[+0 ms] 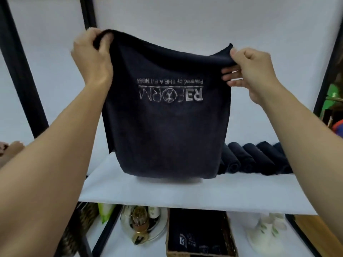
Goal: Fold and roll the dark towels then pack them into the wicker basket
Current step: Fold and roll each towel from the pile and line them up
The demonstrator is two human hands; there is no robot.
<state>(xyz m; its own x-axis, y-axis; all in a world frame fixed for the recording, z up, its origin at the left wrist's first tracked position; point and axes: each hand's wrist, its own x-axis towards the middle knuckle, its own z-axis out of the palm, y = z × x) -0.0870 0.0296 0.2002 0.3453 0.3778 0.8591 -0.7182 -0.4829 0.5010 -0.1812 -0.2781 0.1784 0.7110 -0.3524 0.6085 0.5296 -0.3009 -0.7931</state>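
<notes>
As fingers of left hand (91, 52) and right hand (254, 71) pinch the towel (167, 127), it partly hides rolled towels (259, 158).

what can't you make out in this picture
Rolls, head view: the held towel hides the row's left end, so no count.
Basket, head view: cut off by the bottom edge; contents too dark to count.
Left hand, head view: fingertips partly buried in the towel.
Thing at left edge, head view: blurred, partly behind the forearm.

Left grip (92, 54), right grip (254, 71) — raised, pinching
</notes>
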